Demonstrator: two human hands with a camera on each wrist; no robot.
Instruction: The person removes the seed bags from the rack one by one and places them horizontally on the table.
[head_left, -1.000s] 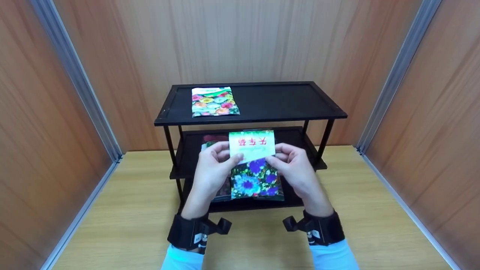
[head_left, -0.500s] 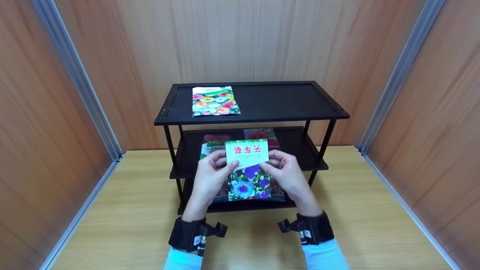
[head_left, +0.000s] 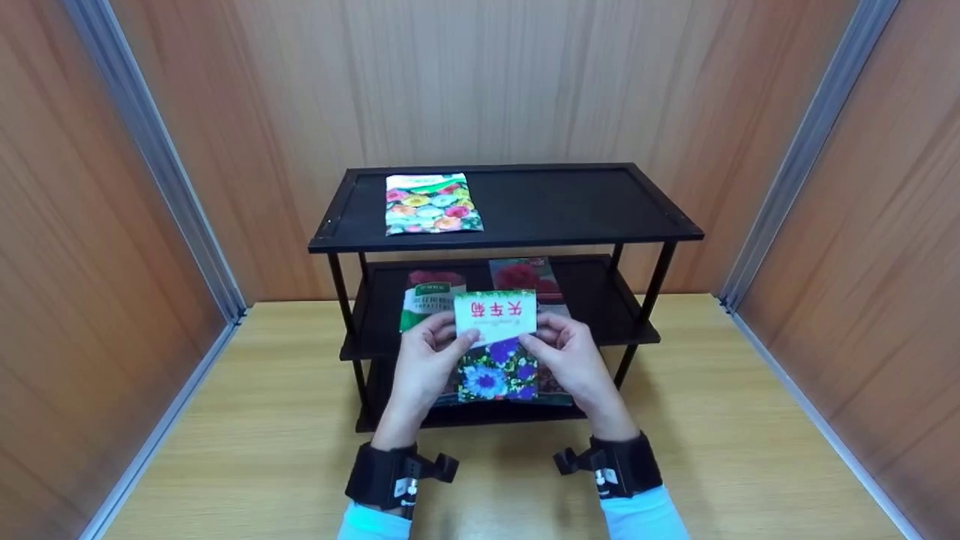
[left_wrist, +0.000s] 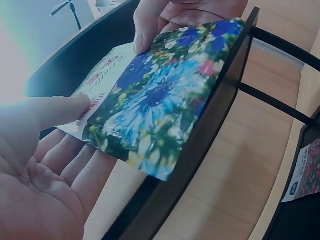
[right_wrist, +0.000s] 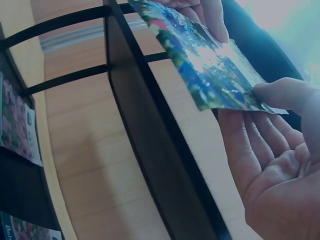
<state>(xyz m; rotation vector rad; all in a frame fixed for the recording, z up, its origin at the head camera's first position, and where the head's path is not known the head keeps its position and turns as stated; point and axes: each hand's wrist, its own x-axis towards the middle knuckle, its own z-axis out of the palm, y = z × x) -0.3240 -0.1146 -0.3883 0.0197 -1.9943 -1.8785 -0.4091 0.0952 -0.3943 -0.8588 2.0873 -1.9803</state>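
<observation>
In the head view, a seed packet (head_left: 486,381) with blue and purple flowers and a pale band of red characters is held in front of the shelf unit. My left hand (head_left: 422,367) pinches its left edge, thumb on the front and fingers behind. Opposite, my right hand (head_left: 576,364) pinches the right edge likewise. The left wrist view shows the packet (left_wrist: 160,95) with the left thumb pressing on its pale band. In the right wrist view, the packet's printed face (right_wrist: 200,60) catches bright glare.
A black three-tier shelf (head_left: 570,202) stands ahead. A colourful flower packet (head_left: 433,205) lies at the left of its top tier. The middle tier bears a green-and-white packet (head_left: 426,304) and a red-flower packet (head_left: 517,276). Packets on the bottom tier are partly hidden. Wooden walls (head_left: 480,82) enclose the space.
Both hands have lowered the blue-flower packet, bringing it slightly closer to the body; the right hand also shifted left. More of the middle-tier packets now shows behind it.
</observation>
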